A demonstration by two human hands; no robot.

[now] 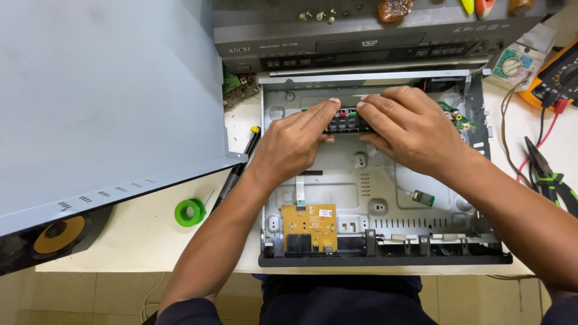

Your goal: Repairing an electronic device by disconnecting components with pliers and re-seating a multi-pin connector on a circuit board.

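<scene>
Left hand (pixel 295 141), right hand (pixel 412 129) pinch connector block (pixel 346 122) (chassis (pixel 361 180) rear edge).

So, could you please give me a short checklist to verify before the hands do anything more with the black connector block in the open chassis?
1. Both hands on the connector block: left hand and right hand pinch it. Ok.
2. Block free of the chassis: cannot tell, fingers hide its underside.
3. White ribbon cable away from the hands: ok.
4. Yellow circuit board untouched at the front: ok.
5. Screwdriver within reach on the left: ok.
</scene>
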